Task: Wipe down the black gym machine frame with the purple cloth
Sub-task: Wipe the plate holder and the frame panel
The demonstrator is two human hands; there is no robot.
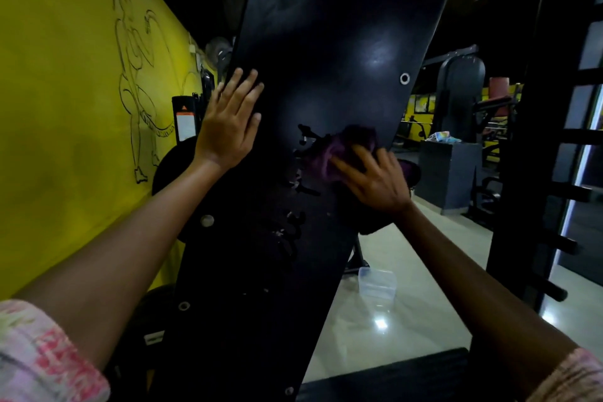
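A tall black panel of the gym machine frame (326,52) fills the middle of the view, leaning to the right. My left hand (228,121) lies flat on its left edge, fingers straight and pointing up. My right hand (375,176) presses the bunched purple cloth (339,150) against the panel near its right edge. The fingers are blurred and spread over the cloth. Part of the cloth is hidden under that hand.
A yellow wall (65,91) with a line drawing runs along the left. A clear plastic tub (377,282) sits on the pale floor beside the panel. A black rack with pegs (535,206) stands at the right. Other machines (460,101) stand further back.
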